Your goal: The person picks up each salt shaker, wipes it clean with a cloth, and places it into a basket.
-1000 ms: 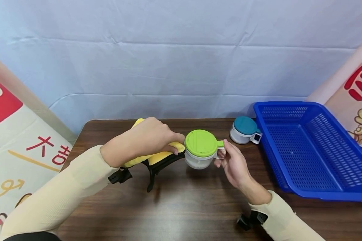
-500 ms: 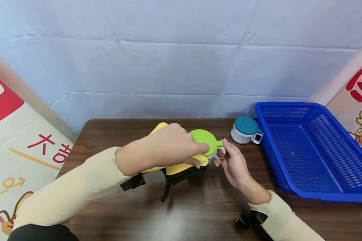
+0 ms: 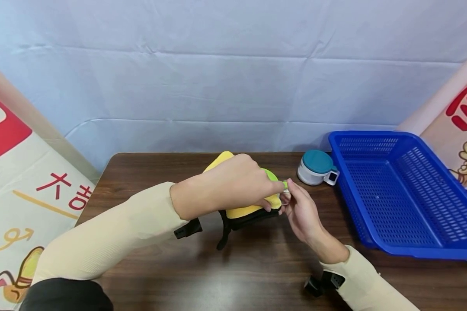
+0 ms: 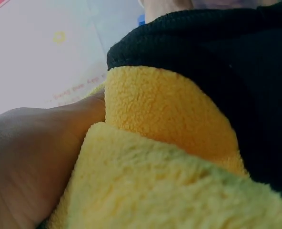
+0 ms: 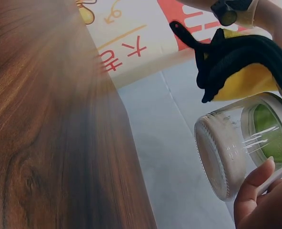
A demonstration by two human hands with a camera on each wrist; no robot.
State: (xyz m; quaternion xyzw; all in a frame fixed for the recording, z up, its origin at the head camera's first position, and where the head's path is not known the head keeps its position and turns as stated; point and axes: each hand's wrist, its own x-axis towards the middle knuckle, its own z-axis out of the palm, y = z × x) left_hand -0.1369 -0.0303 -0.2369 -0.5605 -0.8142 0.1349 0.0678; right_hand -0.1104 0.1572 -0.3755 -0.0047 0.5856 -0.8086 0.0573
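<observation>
My left hand [image 3: 237, 183] grips a fluffy yellow cloth [image 3: 243, 211] with a black side and a hanging black loop. The cloth and hand lie over the lime-green lid [image 3: 271, 174] of a seasoning jar, hiding most of it in the head view. In the right wrist view the jar [image 5: 226, 148] is clear glass, tilted, with pale contents near its base. My right hand [image 3: 303, 216] holds the jar by its handle, above the table. Yellow pile and black fabric of the cloth [image 4: 165, 109] fill much of the left wrist view.
A second jar [image 3: 311, 175] with a teal lid stands at the back right of the brown table [image 3: 171, 276]. Beside it is a blue perforated basket [image 3: 373, 207]. A pale blue cloth backdrop [image 3: 218, 86] hangs behind the table.
My left hand has moved right with the cloth, from the jar's left side to over its green lid. My right hand and the jar have stayed nearly still.
</observation>
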